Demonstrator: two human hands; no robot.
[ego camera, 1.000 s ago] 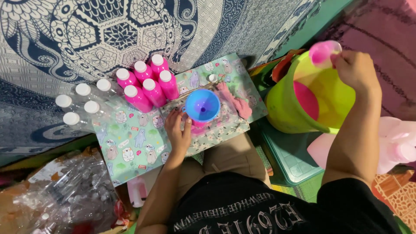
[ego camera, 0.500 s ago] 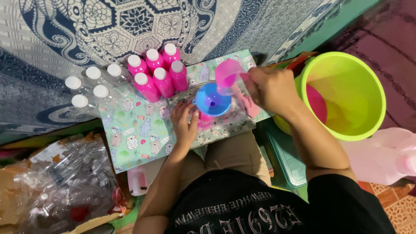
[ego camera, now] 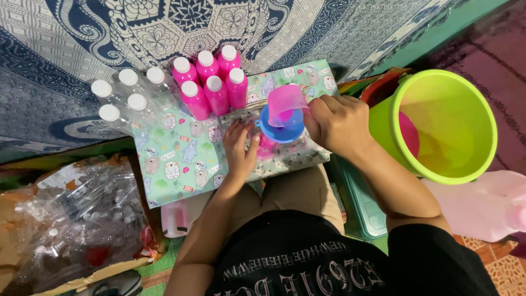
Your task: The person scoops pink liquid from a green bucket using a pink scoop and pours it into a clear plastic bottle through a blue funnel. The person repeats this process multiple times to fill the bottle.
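Tilting a small pink cup (ego camera: 287, 102) over the blue funnel (ego camera: 282, 127), the right hand (ego camera: 337, 125) is clamped around the cup's side, its rim leaning down into the funnel's bowl. The left hand (ego camera: 240, 149) lies just beside the funnel on its near side, fingers curled against the bottle beneath it, which is mostly hidden. Funnel and bottle stand on a patterned green board (ego camera: 186, 151) across the person's lap. Beyond the funnel stand six pink-filled bottles (ego camera: 212, 86) with white caps; farther left of them, five clear capped bottles (ego camera: 123, 96). Right of the funnel, past the right hand, sits a lime green bucket (ego camera: 438, 123) with pink liquid inside.
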